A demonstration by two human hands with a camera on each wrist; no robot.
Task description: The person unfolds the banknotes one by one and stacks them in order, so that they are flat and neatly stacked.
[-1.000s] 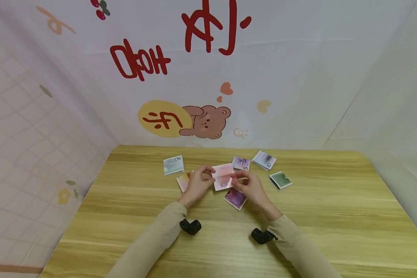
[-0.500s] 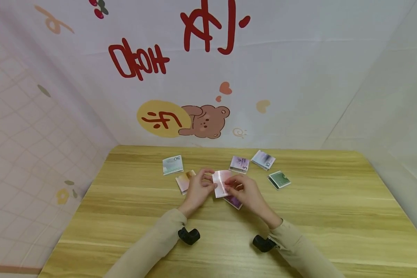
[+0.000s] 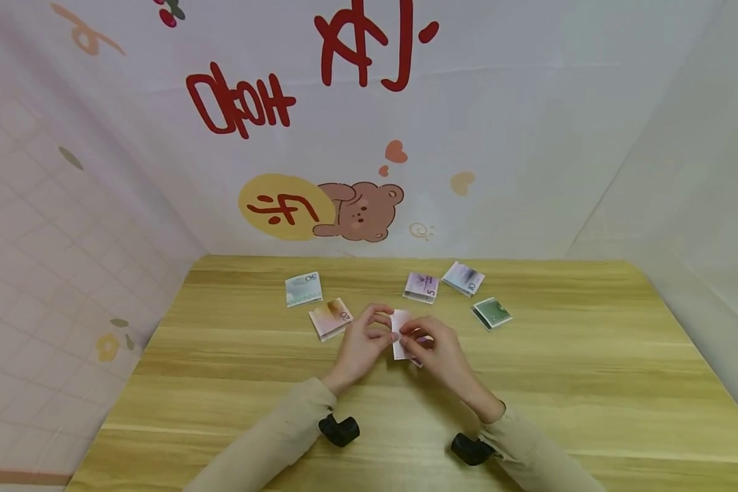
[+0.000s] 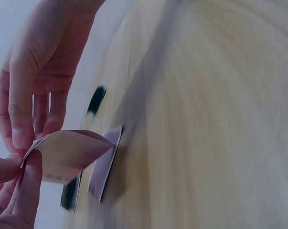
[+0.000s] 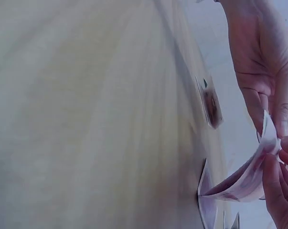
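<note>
A pink banknote is held above the table between both hands. My left hand pinches its left edge with thumb and fingers. From the other side, my right hand pinches it too. Both wrist views show the banknote bent over into a curved fold, its free end apart from the pinched edge. Beneath it lies a purple folded note, mostly hidden by the right hand in the head view. Nearest my left hand on the table is an orange-pink folded note marked 20.
Further folded notes lie around: a pale green 50 at back left, a purple 5, a bluish 10 and a green one to the right. A white printed cloth hangs behind the wooden table.
The pink banknote has gone from facing flat with its 10 showing to bent over into a narrow strip. Both hands have drawn closer together and slightly toward the person.
</note>
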